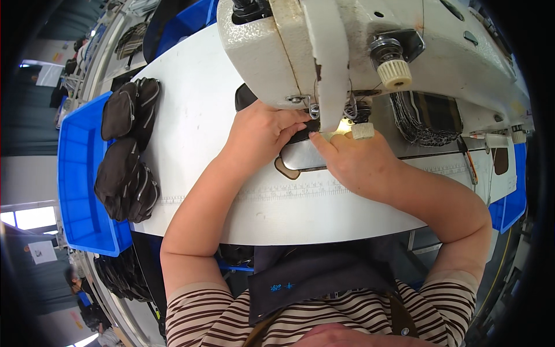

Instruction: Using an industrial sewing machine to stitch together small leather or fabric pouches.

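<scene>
A white sewing machine (399, 34) stands over the table, its needle area lit by a small lamp. Under its head lies a piece of black fabric (300, 134), partly hidden by the machine and my fingers; dark cloth (245, 98) also shows beyond my left hand. My left hand (260, 134) is closed, thumb and fingers pressed together on the fabric left of the needle. From the right, my right hand (359, 164) holds the fabric's near edge with its index fingertip, the other fingers curled beside the machine. Both hands are close to the metal plate (303, 157).
Several black zippered pouches (124, 156) lie at the table's left edge, partly over a blue bin (81, 185). A stack of dark fabric pieces (428, 118) sits right of the needle, with a slim orange-and-black tool (468, 162) close by. A printed ruler (277, 192) crosses the white table (196, 115).
</scene>
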{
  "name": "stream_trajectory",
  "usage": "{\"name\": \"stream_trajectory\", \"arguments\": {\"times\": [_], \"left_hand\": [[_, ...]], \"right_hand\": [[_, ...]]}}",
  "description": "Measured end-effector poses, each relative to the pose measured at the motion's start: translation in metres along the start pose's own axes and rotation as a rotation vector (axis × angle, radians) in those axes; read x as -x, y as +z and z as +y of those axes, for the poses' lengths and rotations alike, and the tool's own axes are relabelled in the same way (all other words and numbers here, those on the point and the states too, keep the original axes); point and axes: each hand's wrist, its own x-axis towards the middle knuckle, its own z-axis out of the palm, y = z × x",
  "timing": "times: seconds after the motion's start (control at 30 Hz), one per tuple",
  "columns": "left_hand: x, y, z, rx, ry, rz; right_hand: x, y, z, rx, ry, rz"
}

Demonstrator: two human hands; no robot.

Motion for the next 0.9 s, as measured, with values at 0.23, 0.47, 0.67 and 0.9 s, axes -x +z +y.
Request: {"name": "stream_trajectory", "arguments": {"times": [0.23, 0.47, 0.67, 0.9], "left_hand": [[-0.001, 0.002, 0.001, -0.030, 0.016, 0.021], [0.001, 0.002, 0.002, -0.139, 0.003, 0.072], [0.000, -0.008, 0.001, 0.001, -0.062, -0.029], [-0.003, -0.008, 0.006, 0.060, -0.049, -0.044]], "right_hand": [[0.001, 0.003, 0.000, 0.008, 0.010, -0.003], [-0.001, 0.008, 0.002, 0.110, 0.057, -0.044], [-0.001, 0.005, 0.002, 0.144, 0.071, -0.002], [0.000, 0.004, 0.003, 0.145, 0.066, 0.006]]}}
